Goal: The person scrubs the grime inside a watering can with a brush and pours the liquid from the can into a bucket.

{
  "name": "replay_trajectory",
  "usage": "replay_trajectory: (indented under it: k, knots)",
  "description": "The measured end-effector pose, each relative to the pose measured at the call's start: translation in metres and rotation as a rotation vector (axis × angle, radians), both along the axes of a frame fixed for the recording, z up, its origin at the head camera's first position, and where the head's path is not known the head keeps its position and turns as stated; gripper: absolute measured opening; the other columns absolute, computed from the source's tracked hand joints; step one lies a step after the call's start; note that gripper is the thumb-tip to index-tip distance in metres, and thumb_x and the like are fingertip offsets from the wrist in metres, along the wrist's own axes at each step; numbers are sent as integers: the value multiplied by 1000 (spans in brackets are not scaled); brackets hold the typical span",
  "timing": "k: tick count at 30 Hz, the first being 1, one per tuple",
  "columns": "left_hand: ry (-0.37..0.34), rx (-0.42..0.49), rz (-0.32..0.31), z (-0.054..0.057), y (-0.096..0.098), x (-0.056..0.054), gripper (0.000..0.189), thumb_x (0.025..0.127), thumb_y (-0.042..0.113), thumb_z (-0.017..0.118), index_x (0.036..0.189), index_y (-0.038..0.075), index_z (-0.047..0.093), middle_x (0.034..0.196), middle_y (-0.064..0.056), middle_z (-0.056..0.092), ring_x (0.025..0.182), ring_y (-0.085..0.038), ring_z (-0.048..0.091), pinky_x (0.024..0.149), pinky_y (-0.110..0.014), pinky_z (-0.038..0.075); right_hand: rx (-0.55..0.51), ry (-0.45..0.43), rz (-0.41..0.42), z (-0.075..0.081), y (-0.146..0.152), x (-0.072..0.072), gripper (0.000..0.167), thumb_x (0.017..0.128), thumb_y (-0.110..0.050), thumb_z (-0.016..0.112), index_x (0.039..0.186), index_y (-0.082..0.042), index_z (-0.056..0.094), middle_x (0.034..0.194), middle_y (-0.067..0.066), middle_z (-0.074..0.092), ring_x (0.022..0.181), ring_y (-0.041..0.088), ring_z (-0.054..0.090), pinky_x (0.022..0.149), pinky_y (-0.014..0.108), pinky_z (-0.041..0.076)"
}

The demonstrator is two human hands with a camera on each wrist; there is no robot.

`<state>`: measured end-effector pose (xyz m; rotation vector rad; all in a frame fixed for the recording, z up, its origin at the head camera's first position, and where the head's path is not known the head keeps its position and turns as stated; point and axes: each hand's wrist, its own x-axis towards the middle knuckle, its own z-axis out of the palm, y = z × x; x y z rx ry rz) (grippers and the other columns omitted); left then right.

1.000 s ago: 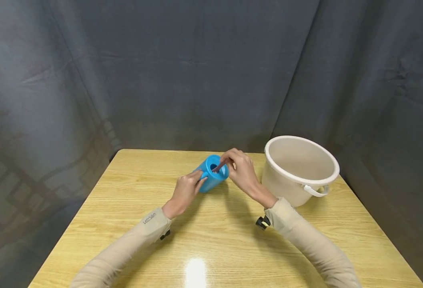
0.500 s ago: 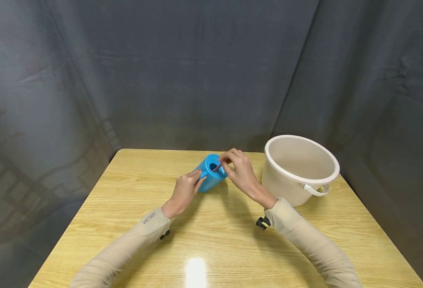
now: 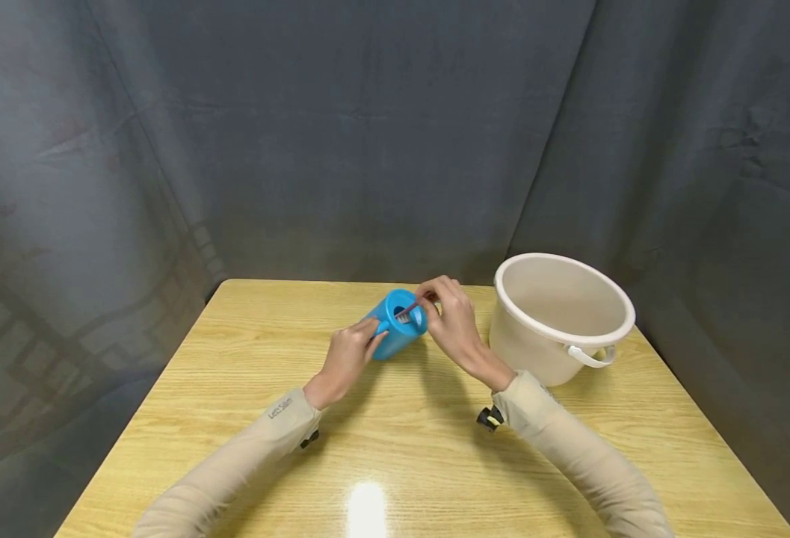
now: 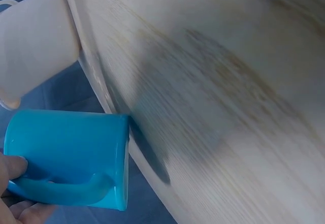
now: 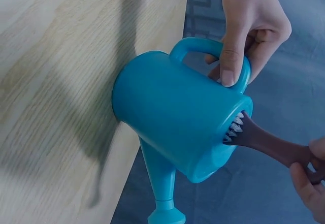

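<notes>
My left hand (image 3: 349,353) grips the handle of a blue toy-like watering can (image 3: 393,342), its top opening tilted toward me. In the right wrist view the thumb lies over the can's handle, and a spout (image 5: 159,176) with a flared end sticks out from the far side. Pinched in the fingers of my right hand (image 3: 454,323) is a dark reddish-brown brush (image 5: 271,147) with white bristles. The brush's head sits at the opening, bristles against the inner edge and partly hidden inside. The left wrist view shows the can's side and handle only.
A large cream bucket (image 3: 525,347) with a white handle (image 3: 590,359) stands on the wooden table (image 3: 395,456), just right of my right hand. Dark grey curtains (image 3: 368,149) hang behind and beside the table.
The brush has dipped a little into the opening, then come back up and out, so more of its white bristles show now. The left hand and the watering can have stayed nearly still.
</notes>
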<state>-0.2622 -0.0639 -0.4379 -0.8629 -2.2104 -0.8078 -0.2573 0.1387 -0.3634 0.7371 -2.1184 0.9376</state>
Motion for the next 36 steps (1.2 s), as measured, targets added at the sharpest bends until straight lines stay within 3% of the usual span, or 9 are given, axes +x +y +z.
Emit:
replay_trajectory:
  k: [8, 15, 21, 25, 28, 30, 36]
  knots:
    - [-18, 18, 5, -1, -1, -2, 9, 92, 4, 70, 85, 2, 64, 87, -14, 71, 79, -25, 72, 64, -37, 59, -58, 70, -7, 4, 0, -2, 10, 90, 9, 63, 90, 0, 66, 88, 12, 61, 81, 25, 56, 73, 42, 48]
    - [-5, 22, -7, -1, -1, -2, 12, 91, 4, 71, 83, 3, 62, 87, -14, 71, 78, -25, 71, 63, -38, 59, 13, 55, -83, 3, 3, 2, 13, 88, 4, 62, 99, 2, 66, 90, 12, 61, 81, 27, 58, 70, 40, 51]
    - [0, 30, -4, 0, -1, -2, 14, 90, 3, 73, 82, 3, 60, 87, -15, 71, 78, -26, 72, 64, -39, 59, 186, -54, -201, 11, 5, 8, 12, 88, -2, 60, 93, 3, 69, 93, 15, 62, 76, 29, 58, 60, 43, 50]
    - [4, 20, -5, 0, -1, -2, 12, 91, 4, 72, 84, 2, 62, 88, -15, 71, 80, -28, 72, 66, -39, 60, 337, -161, -251, 18, 6, 12, 17, 89, -5, 57, 73, -2, 62, 73, 11, 58, 57, 22, 51, 49, 38, 44]
    - [7, 11, -5, 0, -1, -2, 10, 91, 5, 72, 85, 2, 63, 89, -15, 71, 80, -28, 72, 67, -38, 60, 434, -263, -251, 22, 6, 16, 33, 89, -6, 54, 57, -11, 46, 59, 4, 44, 47, 17, 37, 42, 32, 33]
    - [5, 9, -4, 0, -1, -1, 9, 91, 5, 71, 86, 2, 64, 89, -15, 71, 80, -27, 72, 67, -38, 60, 470, -323, -241, 24, 6, 19, 41, 91, -7, 53, 54, -14, 39, 56, 2, 38, 45, 15, 33, 40, 29, 28]
    - [-11, 13, -3, 0, -2, -1, 7, 91, 4, 71, 87, 2, 65, 90, -15, 72, 81, -27, 72, 67, -38, 60, 515, -391, -232, 25, 6, 20, 48, 101, -18, 59, 58, -14, 40, 59, 3, 39, 45, 16, 36, 40, 27, 27]
